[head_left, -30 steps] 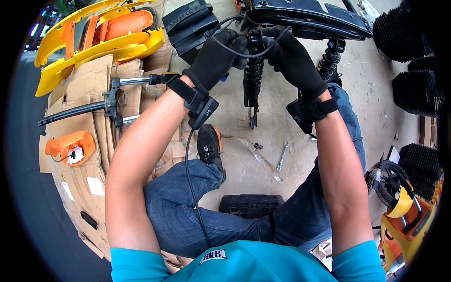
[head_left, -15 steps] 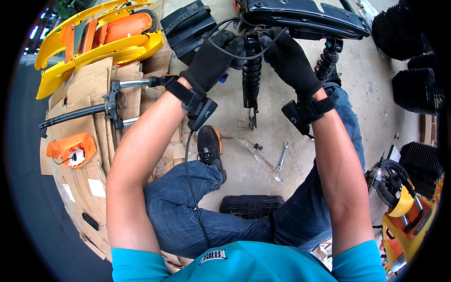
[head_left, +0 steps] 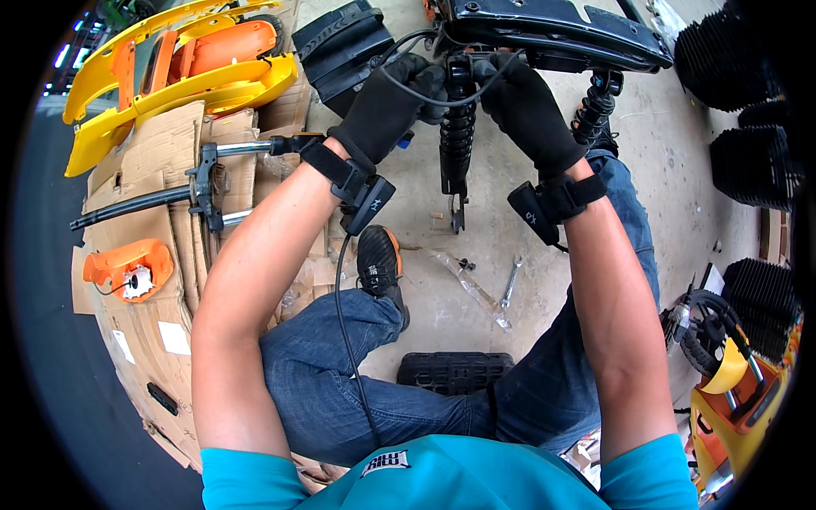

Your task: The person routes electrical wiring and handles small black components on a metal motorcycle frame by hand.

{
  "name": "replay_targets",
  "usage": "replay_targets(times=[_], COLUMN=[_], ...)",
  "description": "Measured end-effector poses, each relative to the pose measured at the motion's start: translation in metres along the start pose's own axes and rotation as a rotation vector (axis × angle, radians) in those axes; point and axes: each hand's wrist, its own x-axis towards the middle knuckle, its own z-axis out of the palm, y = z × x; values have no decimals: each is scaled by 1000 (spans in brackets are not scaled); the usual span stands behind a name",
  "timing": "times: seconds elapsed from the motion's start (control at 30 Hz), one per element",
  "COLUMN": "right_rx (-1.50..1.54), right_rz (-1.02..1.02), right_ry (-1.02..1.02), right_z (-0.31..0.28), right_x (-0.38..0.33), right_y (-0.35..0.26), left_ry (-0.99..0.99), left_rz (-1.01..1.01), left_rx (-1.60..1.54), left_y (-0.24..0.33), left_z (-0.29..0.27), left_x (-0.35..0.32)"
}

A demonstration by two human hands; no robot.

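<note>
A black coil-spring shock absorber (head_left: 456, 149) hangs upright below a black metal frame (head_left: 557, 36). Both my hands, in black gloves, are at its upper mount, one on either side. My left hand (head_left: 387, 100) has its fingers curled in against the mount's left side. On the other side, my right hand (head_left: 529, 106) is closed, fingertips pointing toward the mount. What the fingers pinch is hidden by the gloves and the mount. A dark cable (head_left: 463, 103) loops in front of the shock absorber's top and across both hands.
A second shock absorber (head_left: 593, 110) hangs at right. Left are a black box-like part (head_left: 342, 49), a fork assembly (head_left: 204, 189) on cardboard (head_left: 183, 280), and yellow body panels (head_left: 170, 98). A wrench (head_left: 512, 282) lies on the floor. Stacked black parts (head_left: 752, 161) stand far right.
Both hands stay at the shock absorber's upper mount. The view has shifted very slightly; otherwise nothing visibly differs.
</note>
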Motion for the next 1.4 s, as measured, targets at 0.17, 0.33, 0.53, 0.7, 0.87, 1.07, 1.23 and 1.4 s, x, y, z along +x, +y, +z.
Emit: replay_targets(times=[0.17,0.33,0.53,0.7,0.87,1.07,1.23,1.4], right_rx=[482,698,669,602,330,721,724,737], right_rz=[423,659,568,544,217,566,745,898], right_ry=[-178,-159,-141,-167,0,-164,-297,-391], right_z=[-5,-11,-11,-10,4,2,-23,-43], right_x=[0,5,4,7,-1,-11,2,2], right_y=[-11,-20,-18,-15,-5,-5,-16,-17], left_ry=[-9,48,42,45,56,20,22,34], left_rz=[15,98,71,95,43,-57,-176,-161], left_rx=[41,48,24,49,6,-91,-85,23], left_y=[-6,-7,-2,-4,0,0,-1,4], left_z=[-4,3,2,0,3,1,2,6], left_x=[2,3,2,2,0,-1,-3,-23])
